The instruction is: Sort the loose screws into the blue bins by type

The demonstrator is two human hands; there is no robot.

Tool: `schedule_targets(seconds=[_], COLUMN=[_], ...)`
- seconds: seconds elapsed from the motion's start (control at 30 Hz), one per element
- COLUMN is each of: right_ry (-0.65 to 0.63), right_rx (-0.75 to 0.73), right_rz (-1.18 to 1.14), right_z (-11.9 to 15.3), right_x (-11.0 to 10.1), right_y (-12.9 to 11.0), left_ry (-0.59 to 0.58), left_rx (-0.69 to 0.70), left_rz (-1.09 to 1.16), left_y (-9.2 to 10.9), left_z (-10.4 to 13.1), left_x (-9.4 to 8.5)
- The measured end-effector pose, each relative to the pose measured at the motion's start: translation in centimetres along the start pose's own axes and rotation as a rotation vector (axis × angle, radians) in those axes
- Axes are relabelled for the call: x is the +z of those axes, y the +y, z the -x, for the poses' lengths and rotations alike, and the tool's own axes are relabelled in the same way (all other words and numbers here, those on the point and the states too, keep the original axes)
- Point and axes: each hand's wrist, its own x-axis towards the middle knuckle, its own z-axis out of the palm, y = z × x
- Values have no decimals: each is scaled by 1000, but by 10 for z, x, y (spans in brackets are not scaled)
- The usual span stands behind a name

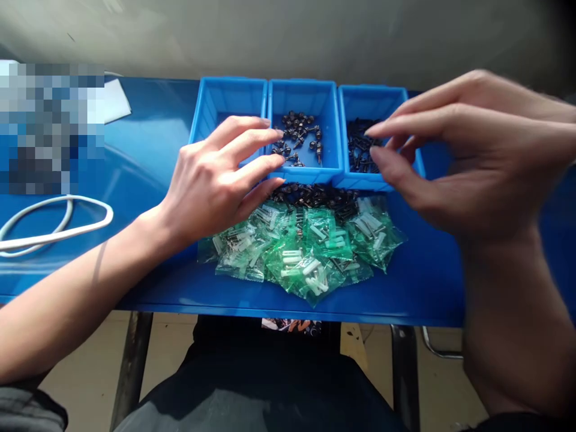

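Observation:
My left hand [220, 171] hovers palm down over the front of the left blue bin [227, 96] and the edge of the middle blue bin [303, 93]. Its fingers are spread, and nothing shows in them. Short dark screws with thick heads [297, 126] lie in the middle bin. Over the right blue bin [373, 95], my right hand [468, 162] has its thumb and forefinger apart, with nothing visible between them. Thinner dark screws [357, 144] fill that bin's floor. Part of the left bin's inside is hidden by my left hand.
In front of the bins lies a pile of loose dark screws [315, 195]. Nearer to me are several clear green packets [292, 258] with white plastic plugs and screws. A white cable [90, 231] loops at the left of the blue table [171, 282].

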Motion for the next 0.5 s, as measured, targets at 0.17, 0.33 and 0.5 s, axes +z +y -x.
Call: schedule_targets(seconds=[0.17,0.33,0.5], right_ry=[-468,-597,-634], right_rx=[-203,-288,-279], right_rz=[-110,314,384], right_z=[8,16,11], right_x=[-21,-6,4], right_y=[-4,-22,-29], left_ry=[-40,-52,-46], left_rx=[2,-36,-13], left_rz=[22,27,-12], left_y=[-5,-3,-4], left_z=[0,0,1], left_x=[1,0,0])
